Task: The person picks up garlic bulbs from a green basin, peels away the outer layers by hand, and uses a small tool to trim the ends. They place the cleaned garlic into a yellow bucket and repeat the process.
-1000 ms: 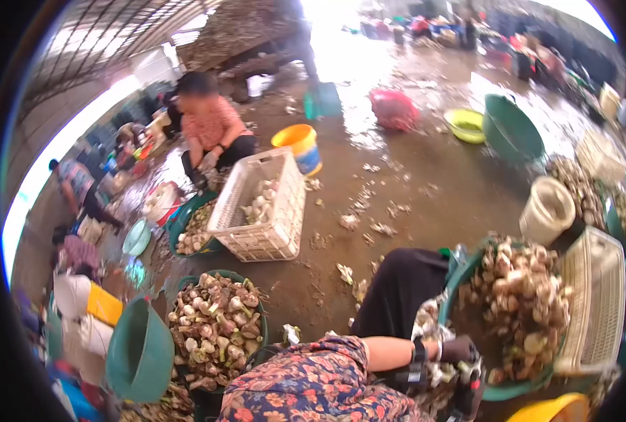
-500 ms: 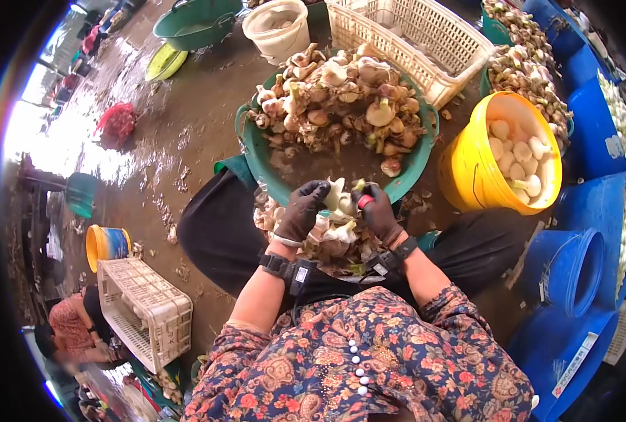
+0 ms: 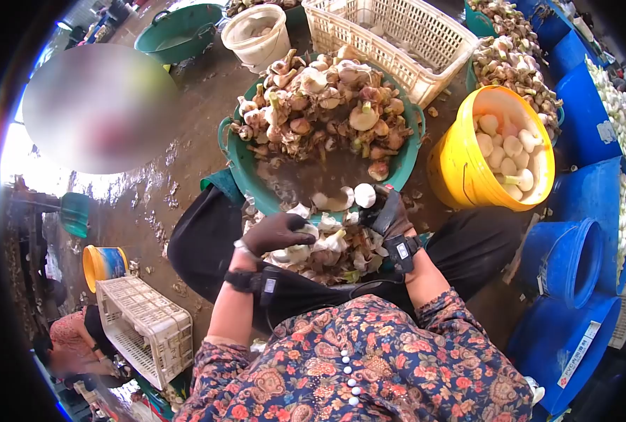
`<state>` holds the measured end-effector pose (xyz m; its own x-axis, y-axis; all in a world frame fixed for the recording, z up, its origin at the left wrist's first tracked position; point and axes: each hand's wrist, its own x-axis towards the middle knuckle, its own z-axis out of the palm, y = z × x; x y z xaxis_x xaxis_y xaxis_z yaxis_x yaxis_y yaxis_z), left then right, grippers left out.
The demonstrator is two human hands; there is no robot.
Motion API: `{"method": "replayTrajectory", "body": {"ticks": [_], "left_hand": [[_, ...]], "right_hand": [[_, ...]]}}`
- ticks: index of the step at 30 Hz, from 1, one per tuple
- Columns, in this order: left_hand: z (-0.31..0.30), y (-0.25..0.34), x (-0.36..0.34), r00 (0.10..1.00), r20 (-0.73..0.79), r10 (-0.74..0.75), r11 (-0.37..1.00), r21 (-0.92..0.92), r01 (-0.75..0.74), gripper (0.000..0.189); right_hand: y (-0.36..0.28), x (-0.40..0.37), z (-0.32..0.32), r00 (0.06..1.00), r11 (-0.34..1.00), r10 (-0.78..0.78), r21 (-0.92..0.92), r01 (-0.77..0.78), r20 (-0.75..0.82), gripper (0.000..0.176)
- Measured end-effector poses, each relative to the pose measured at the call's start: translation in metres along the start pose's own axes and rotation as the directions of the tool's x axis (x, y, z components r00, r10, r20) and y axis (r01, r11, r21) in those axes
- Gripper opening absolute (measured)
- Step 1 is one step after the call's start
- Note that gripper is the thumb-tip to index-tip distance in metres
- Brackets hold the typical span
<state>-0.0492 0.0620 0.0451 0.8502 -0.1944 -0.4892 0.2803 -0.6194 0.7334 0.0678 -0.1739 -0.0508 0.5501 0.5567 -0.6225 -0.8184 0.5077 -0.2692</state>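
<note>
My right hand (image 3: 391, 214), in a dark glove, is closed around a smooth white garlic bulb (image 3: 365, 195) at the near rim of a green tub (image 3: 237, 165). To its left, my gloved left hand (image 3: 278, 233) is closed, with a pale piece of garlic skin (image 3: 308, 231) at its fingertips. Unpeeled brown garlic bulbs (image 3: 306, 98) are heaped in the far part of the tub, above dirty debris at its bottom. Loose garlic skins (image 3: 334, 246) lie in a pile between my knees, below both hands.
On the right stands a yellow bucket (image 3: 453, 169) with peeled bulbs, beside blue bins (image 3: 583, 200) and a blue bucket (image 3: 562, 264). A cream crate (image 3: 425, 77) and white bucket (image 3: 256, 46) stand beyond the tub. Another crate (image 3: 147, 330) and a person (image 3: 81, 337) are at left.
My hands have separated: the left moved down and left, away from the bulb. The white bulb now shows bare in the right hand, and the red piece seen there is mostly hidden.
</note>
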Motion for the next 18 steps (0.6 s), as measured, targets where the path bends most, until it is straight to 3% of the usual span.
{"method": "replayTrajectory", "body": {"ticks": [1,2,3,4,6,7,9,11,12,13,14,15,16,17,18], "left_hand": [[0.008,-0.002,0.013,0.99,-0.131,-0.05,0.95,0.299,0.088,0.044],[0.013,0.0,0.029,0.969,-0.247,-0.006,0.966,0.248,0.07,0.046],[0.019,0.001,0.047,0.934,-0.355,0.033,0.979,0.2,0.042,0.049],[0.029,-0.011,0.075,0.935,-0.352,0.035,0.998,0.067,-0.012,0.051],[0.04,-0.001,0.123,0.95,-0.313,-0.008,0.992,-0.121,-0.032,0.056],[0.057,-0.019,0.159,0.92,-0.386,0.069,0.995,-0.041,-0.092,0.058],[0.07,-0.002,0.203,0.903,-0.43,0.002,0.992,-0.112,-0.056,0.068],[0.089,-0.009,0.253,0.963,-0.26,-0.077,0.953,-0.302,-0.006,0.068],[0.093,-0.003,0.266,0.979,-0.175,-0.102,0.935,-0.353,0.034,0.062],[0.13,-0.036,0.309,0.918,-0.396,0.002,0.976,-0.199,-0.088,0.054],[0.118,-0.007,0.296,0.89,-0.403,-0.214,0.972,-0.174,0.155,0.049],[0.134,-0.028,0.316,0.88,-0.422,-0.219,0.971,-0.179,0.156,0.051],[0.137,-0.041,0.315,0.911,-0.356,-0.207,0.972,-0.182,0.149,0.05],[0.137,-0.042,0.305,0.879,-0.323,-0.351,0.903,-0.366,0.226,0.049],[0.11,-0.024,0.27,0.933,-0.17,-0.316,0.88,-0.421,0.221,0.048]], "right_hand": [[-0.001,0.003,-0.005,0.997,0.995,-0.078,-0.054,0.079,0.012,0.04],[-0.005,0.0,-0.003,0.989,0.96,-0.124,-0.244,0.139,0.077,0.041],[-0.014,-0.005,-0.003,0.996,0.973,-0.01,-0.228,0.029,0.084,0.042],[-0.016,-0.008,-0.002,0.962,0.898,-0.214,-0.353,0.262,0.168,0.04],[-0.047,-0.008,0.011,0.912,0.926,-0.31,-0.132,0.353,0.267,0.038],[-0.081,-0.013,0.031,0.929,0.963,-0.23,0.203,0.175,0.29,0.037],[-0.13,-0.051,0.082,0.858,0.927,-0.374,0.153,0.342,0.352,0.044],[-0.147,-0.074,0.101,0.828,0.847,-0.503,-0.048,0.529,0.248,0.056],[-0.143,-0.073,0.087,0.824,0.771,-0.543,-0.295,0.565,0.161,0.057],[-0.136,-0.067,0.063,0.761,0.699,-0.51,-0.322,0.638,0.401,0.057],[-0.115,-0.058,0.047,0.777,0.723,-0.599,-0.287,0.628,0.191,0.059],[-0.094,-0.049,0.031,0.753,0.734,-0.658,-0.246,0.633,-0.029,0.062],[-0.087,-0.069,0.023,0.787,0.435,-0.592,-0.754,0.491,0.171,0.055],[-0.083,-0.047,-0.002,0.87,0.596,-0.491,-0.746,0.296,-0.048,0.045],[-0.07,-0.033,-0.012,0.827,0.509,-0.561,-0.8,0.317,-0.029,0.039]]}}
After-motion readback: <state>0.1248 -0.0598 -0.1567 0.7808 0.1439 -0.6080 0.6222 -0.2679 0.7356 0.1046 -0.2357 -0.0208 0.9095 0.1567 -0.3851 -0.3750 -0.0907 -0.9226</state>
